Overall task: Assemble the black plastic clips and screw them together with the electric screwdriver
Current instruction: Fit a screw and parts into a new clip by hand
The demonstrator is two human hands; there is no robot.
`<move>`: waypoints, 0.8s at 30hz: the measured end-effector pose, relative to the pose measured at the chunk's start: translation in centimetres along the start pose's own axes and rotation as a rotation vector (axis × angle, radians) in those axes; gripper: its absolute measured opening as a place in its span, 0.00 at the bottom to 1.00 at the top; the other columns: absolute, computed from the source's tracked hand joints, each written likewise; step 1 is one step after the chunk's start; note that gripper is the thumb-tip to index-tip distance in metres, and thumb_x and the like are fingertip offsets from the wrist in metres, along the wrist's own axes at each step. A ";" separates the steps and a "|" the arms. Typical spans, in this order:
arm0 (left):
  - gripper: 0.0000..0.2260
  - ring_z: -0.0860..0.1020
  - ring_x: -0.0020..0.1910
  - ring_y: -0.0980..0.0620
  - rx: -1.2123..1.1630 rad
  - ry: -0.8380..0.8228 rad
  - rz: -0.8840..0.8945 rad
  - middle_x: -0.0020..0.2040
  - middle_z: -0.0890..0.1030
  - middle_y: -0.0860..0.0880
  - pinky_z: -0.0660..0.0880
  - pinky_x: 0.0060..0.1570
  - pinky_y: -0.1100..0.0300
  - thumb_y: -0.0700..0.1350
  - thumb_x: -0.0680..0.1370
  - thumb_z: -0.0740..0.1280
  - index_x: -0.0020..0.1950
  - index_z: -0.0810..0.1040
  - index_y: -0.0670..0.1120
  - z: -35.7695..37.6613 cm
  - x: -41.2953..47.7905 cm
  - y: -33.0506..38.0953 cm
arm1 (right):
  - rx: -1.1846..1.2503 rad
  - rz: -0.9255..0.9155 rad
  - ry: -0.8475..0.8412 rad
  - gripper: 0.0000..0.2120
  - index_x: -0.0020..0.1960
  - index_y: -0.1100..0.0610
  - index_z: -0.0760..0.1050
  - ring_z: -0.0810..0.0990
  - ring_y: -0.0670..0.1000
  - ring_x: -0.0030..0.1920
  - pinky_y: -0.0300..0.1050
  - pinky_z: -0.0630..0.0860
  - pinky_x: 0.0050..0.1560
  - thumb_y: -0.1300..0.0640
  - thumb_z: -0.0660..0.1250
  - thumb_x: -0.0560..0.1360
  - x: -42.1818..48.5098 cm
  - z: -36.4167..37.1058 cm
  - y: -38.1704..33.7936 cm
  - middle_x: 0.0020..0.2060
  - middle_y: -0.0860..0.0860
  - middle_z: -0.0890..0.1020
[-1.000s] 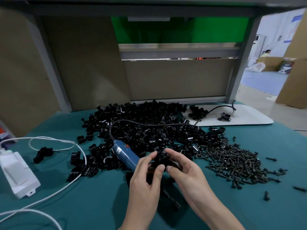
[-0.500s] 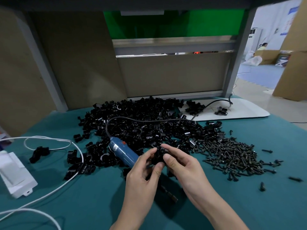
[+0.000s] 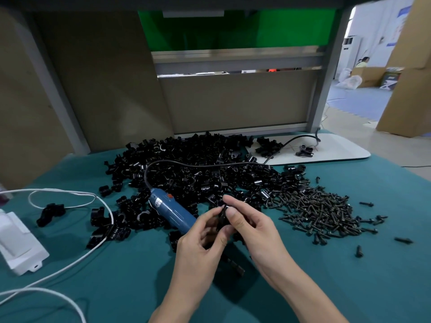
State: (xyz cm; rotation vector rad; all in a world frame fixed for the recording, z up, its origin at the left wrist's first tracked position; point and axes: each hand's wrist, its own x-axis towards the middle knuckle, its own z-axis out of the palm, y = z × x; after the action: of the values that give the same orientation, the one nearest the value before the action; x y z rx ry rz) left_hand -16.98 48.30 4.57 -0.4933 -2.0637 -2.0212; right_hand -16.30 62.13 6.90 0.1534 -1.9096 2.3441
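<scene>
Head view: teal table point(image 3: 116, 287) (brown panels point(image 3: 233, 101) behind), black clips point(image 3: 198, 164) heaped.

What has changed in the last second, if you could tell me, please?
The left hand and right hand kept pinching the black clip pieces and seem to have turned them, so they now show narrower between the fingertips. Nothing was let go. The electric screwdriver, clip pile and screw pile lie as before.
</scene>
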 end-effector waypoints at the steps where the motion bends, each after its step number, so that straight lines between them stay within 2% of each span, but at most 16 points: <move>1: 0.14 0.84 0.54 0.57 -0.016 0.005 -0.007 0.53 0.86 0.57 0.78 0.52 0.68 0.53 0.76 0.74 0.60 0.81 0.63 0.0 0.0 0.0 | -0.005 -0.004 0.005 0.18 0.64 0.43 0.81 0.82 0.42 0.61 0.33 0.77 0.59 0.44 0.75 0.75 -0.1 0.1 0.0 0.58 0.42 0.85; 4: 0.16 0.84 0.57 0.54 -0.119 0.005 -0.047 0.55 0.86 0.53 0.78 0.55 0.65 0.56 0.73 0.75 0.60 0.82 0.60 0.1 0.0 0.0 | 0.060 0.013 0.038 0.18 0.61 0.41 0.83 0.83 0.43 0.59 0.33 0.78 0.55 0.43 0.76 0.72 -0.2 0.4 0.2 0.56 0.44 0.86; 8: 0.15 0.84 0.56 0.54 -0.124 -0.011 -0.041 0.54 0.86 0.53 0.78 0.54 0.66 0.50 0.73 0.74 0.60 0.82 0.60 0.2 0.0 -0.1 | 0.243 0.077 0.013 0.15 0.57 0.47 0.85 0.85 0.52 0.59 0.42 0.81 0.56 0.46 0.75 0.72 -0.1 0.6 0.5 0.56 0.53 0.87; 11: 0.15 0.83 0.57 0.54 -0.085 -0.031 -0.050 0.56 0.85 0.53 0.78 0.56 0.64 0.49 0.74 0.73 0.59 0.82 0.61 0.2 0.0 0.1 | 0.338 0.113 -0.009 0.12 0.56 0.52 0.85 0.86 0.54 0.56 0.43 0.81 0.52 0.50 0.75 0.74 0.0 0.4 0.5 0.54 0.56 0.87; 14: 0.13 0.82 0.57 0.53 0.106 -0.031 0.003 0.60 0.81 0.57 0.79 0.55 0.59 0.53 0.78 0.69 0.61 0.79 0.64 0.3 -0.1 0.8 | 0.422 0.139 0.009 0.16 0.60 0.57 0.82 0.87 0.55 0.54 0.44 0.83 0.50 0.53 0.72 0.74 0.2 -0.2 0.1 0.54 0.58 0.87; 17: 0.08 0.80 0.56 0.58 0.291 0.021 0.084 0.58 0.77 0.62 0.75 0.54 0.65 0.59 0.81 0.63 0.60 0.76 0.66 1.3 1.0 1.6 | 0.549 0.122 0.173 0.18 0.62 0.62 0.78 0.87 0.56 0.54 0.46 0.84 0.47 0.55 0.71 0.74 0.8 -2.4 -0.6 0.55 0.59 0.87; 19: 0.08 0.77 0.56 0.61 0.441 -0.052 0.116 0.55 0.77 0.64 0.73 0.54 0.68 0.59 0.81 0.61 0.59 0.75 0.64 2.7 2.6 1.8 | 0.642 0.092 0.319 0.14 0.60 0.65 0.78 0.87 0.58 0.53 0.45 0.85 0.44 0.58 0.68 0.78 1.1 -4.7 -1.1 0.54 0.60 0.87; 21: 0.09 0.74 0.57 0.62 0.643 -0.168 0.133 0.55 0.77 0.63 0.71 0.59 0.64 0.54 0.82 0.62 0.60 0.76 0.58 4.8 4.7 1.6 | 0.747 0.048 0.447 0.10 0.58 0.68 0.78 0.88 0.57 0.49 0.44 0.85 0.42 0.61 0.66 0.82 1.2 -6.7 -1.5 0.52 0.61 0.86; 24: 0.12 0.71 0.61 0.52 1.025 -0.336 0.203 0.60 0.78 0.54 0.67 0.64 0.56 0.51 0.84 0.59 0.64 0.76 0.52 8.1 7.7 0.8 | 0.856 -0.018 0.599 0.09 0.54 0.68 0.77 0.88 0.55 0.45 0.42 0.85 0.42 0.61 0.65 0.83 0.8 -8.9 -1.5 0.50 0.62 0.84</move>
State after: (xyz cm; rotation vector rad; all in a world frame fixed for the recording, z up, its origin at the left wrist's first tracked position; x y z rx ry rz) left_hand -23.12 57.09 7.95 -0.7825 -2.7155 -0.6035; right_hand -16.89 71.15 6.70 -0.4116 -0.5899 2.6095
